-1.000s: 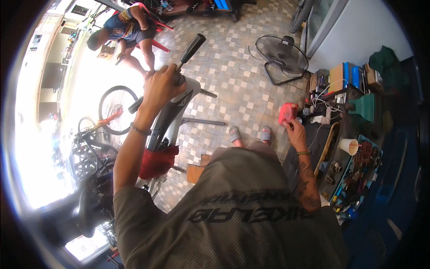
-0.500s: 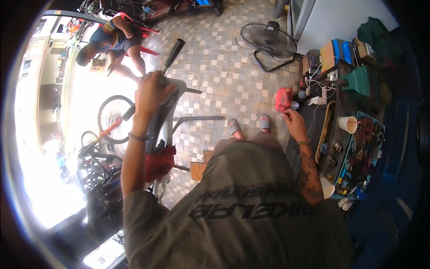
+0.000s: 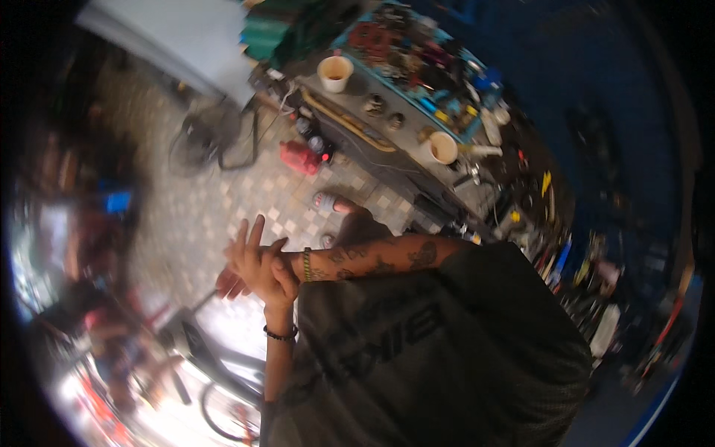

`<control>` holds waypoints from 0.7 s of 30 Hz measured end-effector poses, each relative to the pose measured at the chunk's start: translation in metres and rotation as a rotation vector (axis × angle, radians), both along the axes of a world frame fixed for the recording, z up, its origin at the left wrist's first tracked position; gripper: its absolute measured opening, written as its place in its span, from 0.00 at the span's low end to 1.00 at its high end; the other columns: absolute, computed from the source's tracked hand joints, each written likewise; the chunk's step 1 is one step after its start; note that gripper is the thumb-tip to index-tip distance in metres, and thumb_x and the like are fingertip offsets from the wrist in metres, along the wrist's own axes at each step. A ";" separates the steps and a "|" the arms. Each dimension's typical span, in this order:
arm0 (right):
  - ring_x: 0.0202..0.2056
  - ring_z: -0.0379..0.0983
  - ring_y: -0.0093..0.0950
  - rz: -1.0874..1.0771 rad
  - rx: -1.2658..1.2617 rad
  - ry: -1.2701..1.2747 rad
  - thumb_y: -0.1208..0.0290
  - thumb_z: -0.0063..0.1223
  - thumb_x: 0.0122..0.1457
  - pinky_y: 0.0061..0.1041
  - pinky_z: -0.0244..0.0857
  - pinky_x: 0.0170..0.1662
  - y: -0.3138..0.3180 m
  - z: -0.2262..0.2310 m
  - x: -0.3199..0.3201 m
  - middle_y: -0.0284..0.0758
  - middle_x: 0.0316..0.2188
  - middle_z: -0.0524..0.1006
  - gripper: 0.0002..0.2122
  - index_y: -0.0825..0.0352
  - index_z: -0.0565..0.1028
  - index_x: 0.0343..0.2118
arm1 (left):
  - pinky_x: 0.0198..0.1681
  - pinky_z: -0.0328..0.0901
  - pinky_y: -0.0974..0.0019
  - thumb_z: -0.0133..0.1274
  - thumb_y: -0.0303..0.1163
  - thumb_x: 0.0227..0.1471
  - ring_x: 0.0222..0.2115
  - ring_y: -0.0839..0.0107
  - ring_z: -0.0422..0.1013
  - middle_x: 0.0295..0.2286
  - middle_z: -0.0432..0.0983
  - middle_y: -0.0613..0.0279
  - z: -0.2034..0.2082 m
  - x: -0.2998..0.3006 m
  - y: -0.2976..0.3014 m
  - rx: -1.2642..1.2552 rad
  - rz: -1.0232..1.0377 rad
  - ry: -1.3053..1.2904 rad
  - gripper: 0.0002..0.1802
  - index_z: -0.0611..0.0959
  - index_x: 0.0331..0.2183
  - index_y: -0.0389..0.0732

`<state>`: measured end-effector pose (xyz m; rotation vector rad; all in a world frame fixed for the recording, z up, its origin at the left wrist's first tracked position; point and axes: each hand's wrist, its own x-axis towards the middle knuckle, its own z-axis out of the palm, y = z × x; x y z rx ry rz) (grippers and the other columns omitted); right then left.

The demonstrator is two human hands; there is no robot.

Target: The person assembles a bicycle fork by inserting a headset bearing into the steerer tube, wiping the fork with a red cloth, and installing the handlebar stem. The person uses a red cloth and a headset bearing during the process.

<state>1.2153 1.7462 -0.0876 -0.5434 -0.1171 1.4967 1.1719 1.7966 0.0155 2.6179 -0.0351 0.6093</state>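
Observation:
My left hand (image 3: 259, 262), with a dark beaded bracelet at its wrist, is held up with its fingers spread. Across the front of my body reaches the tattooed right forearm, and my right hand (image 3: 230, 284) lies against the left one, partly hidden by it. Its visible fingers look stretched out and somewhat blurred. I see no object in either hand. Below and left of them, apart from both hands, stands a grey bicycle frame (image 3: 199, 344), smeared by motion.
A workbench (image 3: 313, 88) runs along the upper right, bearing paper cups (image 3: 443, 148), metal parts (image 3: 375, 105) and a blue-edged tray of tools. Beside it on the floor are a red plastic bag (image 3: 300, 157) and a black fan (image 3: 197, 140). A blurred person (image 3: 119, 354) is at lower left.
My left hand has let go of the bicycle frame, and both hands have come together. The view has swung right toward the bench, so the frame now shows at lower left.

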 end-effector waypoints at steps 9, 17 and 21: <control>0.44 0.78 0.24 -0.641 -0.327 -0.075 0.55 0.49 0.72 0.28 0.73 0.49 -0.201 0.062 -0.025 0.33 0.47 0.80 0.19 0.64 0.74 0.57 | 0.57 0.68 0.54 0.52 0.48 0.64 0.52 0.48 0.75 0.51 0.79 0.40 -0.142 -0.002 0.012 -0.542 -0.014 0.728 0.29 0.78 0.57 0.35; 0.22 0.71 0.20 -1.526 -0.965 -0.297 0.56 0.48 0.72 0.22 0.68 0.27 -0.429 0.044 -0.014 0.27 0.25 0.74 0.17 0.67 0.78 0.36 | 0.45 0.74 0.56 0.61 0.41 0.61 0.43 0.53 0.82 0.42 0.84 0.42 -0.172 -0.050 0.002 -0.339 -0.237 1.103 0.26 0.80 0.56 0.38; 0.30 0.78 0.25 -1.666 -1.086 -0.384 0.68 0.53 0.67 0.28 0.74 0.35 -0.508 0.028 0.004 0.31 0.32 0.79 0.09 0.66 0.78 0.44 | 0.44 0.73 0.53 0.57 0.40 0.62 0.42 0.49 0.81 0.38 0.84 0.40 -0.162 -0.017 -0.015 -0.172 -0.234 1.073 0.22 0.82 0.53 0.39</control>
